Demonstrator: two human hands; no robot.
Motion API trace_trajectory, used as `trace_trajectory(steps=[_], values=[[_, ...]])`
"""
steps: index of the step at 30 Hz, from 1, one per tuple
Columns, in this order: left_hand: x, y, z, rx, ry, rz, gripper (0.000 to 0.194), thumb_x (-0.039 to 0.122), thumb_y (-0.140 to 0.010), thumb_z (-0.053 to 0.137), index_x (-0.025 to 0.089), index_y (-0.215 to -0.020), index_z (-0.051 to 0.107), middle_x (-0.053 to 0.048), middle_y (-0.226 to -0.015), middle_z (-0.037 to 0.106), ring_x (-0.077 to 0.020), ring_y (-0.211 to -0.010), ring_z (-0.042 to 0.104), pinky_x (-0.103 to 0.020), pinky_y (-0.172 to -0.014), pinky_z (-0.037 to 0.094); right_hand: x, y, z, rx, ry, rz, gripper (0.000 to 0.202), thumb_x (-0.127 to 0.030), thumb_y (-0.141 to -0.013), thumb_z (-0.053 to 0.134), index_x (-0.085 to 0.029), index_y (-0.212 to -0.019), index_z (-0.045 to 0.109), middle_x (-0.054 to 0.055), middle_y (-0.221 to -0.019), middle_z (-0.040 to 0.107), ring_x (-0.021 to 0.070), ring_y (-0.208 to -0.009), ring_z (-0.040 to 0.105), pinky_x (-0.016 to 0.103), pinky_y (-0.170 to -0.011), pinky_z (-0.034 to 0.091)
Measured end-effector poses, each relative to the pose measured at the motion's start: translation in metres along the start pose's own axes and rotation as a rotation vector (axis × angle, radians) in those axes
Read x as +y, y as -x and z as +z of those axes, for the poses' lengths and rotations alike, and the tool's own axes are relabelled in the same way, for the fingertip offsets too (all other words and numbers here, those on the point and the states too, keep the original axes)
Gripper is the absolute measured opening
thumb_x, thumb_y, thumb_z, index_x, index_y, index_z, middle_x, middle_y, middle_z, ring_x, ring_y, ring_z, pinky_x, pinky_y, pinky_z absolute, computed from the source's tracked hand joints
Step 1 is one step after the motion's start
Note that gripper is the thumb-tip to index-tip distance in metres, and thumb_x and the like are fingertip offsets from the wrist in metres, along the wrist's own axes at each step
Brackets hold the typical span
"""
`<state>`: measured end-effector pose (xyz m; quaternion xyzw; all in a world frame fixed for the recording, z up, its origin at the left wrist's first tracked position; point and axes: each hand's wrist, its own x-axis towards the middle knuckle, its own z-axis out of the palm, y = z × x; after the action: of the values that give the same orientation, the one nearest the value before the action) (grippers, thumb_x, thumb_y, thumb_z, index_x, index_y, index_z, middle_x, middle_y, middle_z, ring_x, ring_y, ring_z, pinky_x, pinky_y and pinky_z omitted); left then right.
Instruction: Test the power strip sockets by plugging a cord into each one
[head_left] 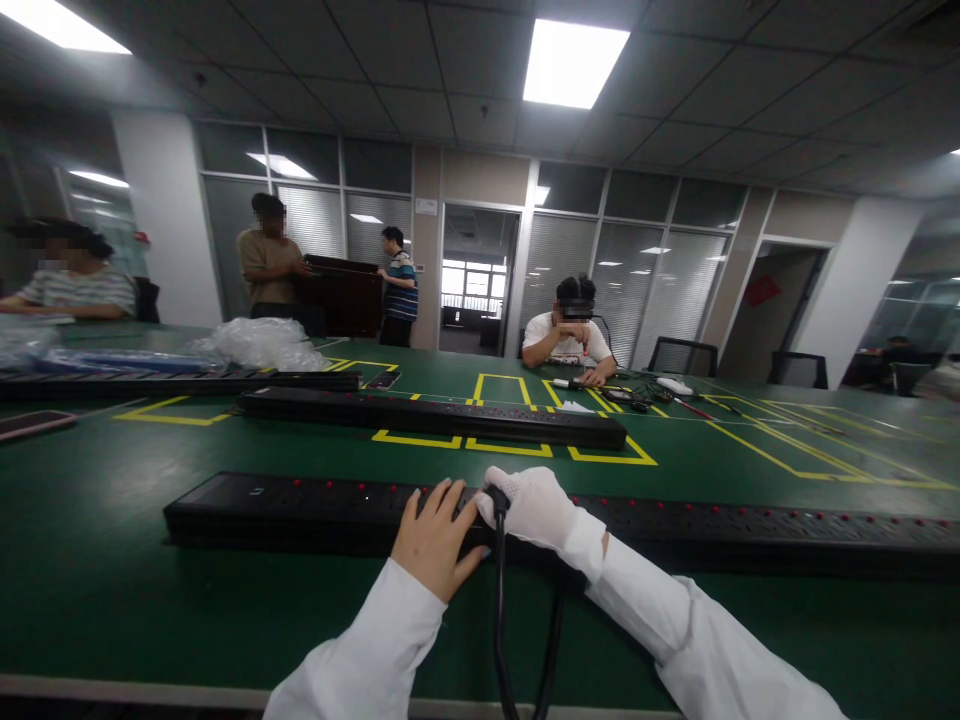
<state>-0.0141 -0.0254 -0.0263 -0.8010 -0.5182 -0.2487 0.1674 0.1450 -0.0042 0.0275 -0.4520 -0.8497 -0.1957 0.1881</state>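
A long black power strip (300,510) with a row of small red dots lies across the table in front of me. My left hand (437,540), bare, rests on the strip with its fingers spread. Just to its right, my right hand (536,508) in a white glove is closed around a black power plug (496,500) at the strip's top face. From the plug a thick black cable (501,620) runs down toward the table's near edge. Whether the plug's prongs sit in a socket is hidden by the glove.
A second black power strip (435,415) lies farther back, near yellow tape outlines (611,455) on the green table (97,560). Clear plastic wrap (251,343) and a phone (34,425) are at left. Cables (637,398) lie before a seated person (566,340). Other people are behind.
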Motion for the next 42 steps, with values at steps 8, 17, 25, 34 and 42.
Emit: trace_trajectory(steps=[8, 17, 25, 34, 42], values=[[-0.0009, 0.0007, 0.0017, -0.001, -0.004, -0.005, 0.044, 0.037, -0.070, 0.054, 0.028, -0.113, 0.049, -0.006, -0.123, 0.049, -0.0272, -0.114, 0.039, -0.048, -0.095, 0.026, 0.0012, -0.0035, 0.0010, -0.042, -0.007, 0.001, 0.029, -0.042, -0.082, 0.035, -0.022, -0.088, 0.055, 0.000, -0.057, 0.057, 0.0106, -0.050, 0.048, 0.022, -0.049, 0.020], [-0.0011, 0.0008, 0.0023, 0.000, -0.009, -0.004, 0.044, 0.037, -0.070, 0.053, 0.028, -0.113, 0.049, -0.005, -0.122, 0.050, -0.0267, -0.115, 0.039, -0.048, -0.095, 0.026, 0.0017, -0.0041, 0.0037, -0.028, 0.014, 0.017, 0.029, -0.043, -0.082, 0.035, -0.023, -0.088, 0.056, -0.001, -0.057, 0.058, 0.0105, -0.050, 0.048, 0.022, -0.050, 0.019], [-0.0011, 0.0006, 0.0012, -0.009, -0.004, -0.001, 0.044, 0.037, -0.070, 0.053, 0.028, -0.113, 0.049, -0.006, -0.122, 0.049, -0.0276, -0.115, 0.039, -0.048, -0.094, 0.027, -0.0007, 0.0013, -0.0033, 0.011, 0.019, -0.042, 0.030, -0.043, -0.082, 0.034, -0.022, -0.084, 0.054, 0.001, -0.060, 0.060, 0.0105, -0.051, 0.049, 0.023, -0.051, 0.020], [-0.0018, 0.0009, 0.0020, -0.008, -0.016, 0.001, 0.044, 0.038, -0.070, 0.053, 0.028, -0.113, 0.049, -0.006, -0.123, 0.049, -0.0273, -0.114, 0.039, -0.048, -0.095, 0.027, 0.0009, -0.0023, -0.0006, -0.034, -0.044, 0.003, 0.029, -0.042, -0.083, 0.034, -0.021, -0.087, 0.055, 0.000, -0.060, 0.059, 0.0100, -0.053, 0.050, 0.021, -0.052, 0.023], [-0.0017, 0.0012, 0.0024, 0.019, -0.007, 0.009, 0.042, 0.037, -0.069, 0.054, 0.028, -0.110, 0.051, -0.006, -0.122, 0.050, -0.0273, -0.113, 0.040, -0.047, -0.094, 0.027, 0.0029, -0.0035, 0.0040, -0.025, -0.028, 0.024, 0.029, -0.043, -0.082, 0.035, -0.023, -0.086, 0.056, 0.000, -0.057, 0.057, 0.0105, -0.051, 0.048, 0.022, -0.050, 0.021]])
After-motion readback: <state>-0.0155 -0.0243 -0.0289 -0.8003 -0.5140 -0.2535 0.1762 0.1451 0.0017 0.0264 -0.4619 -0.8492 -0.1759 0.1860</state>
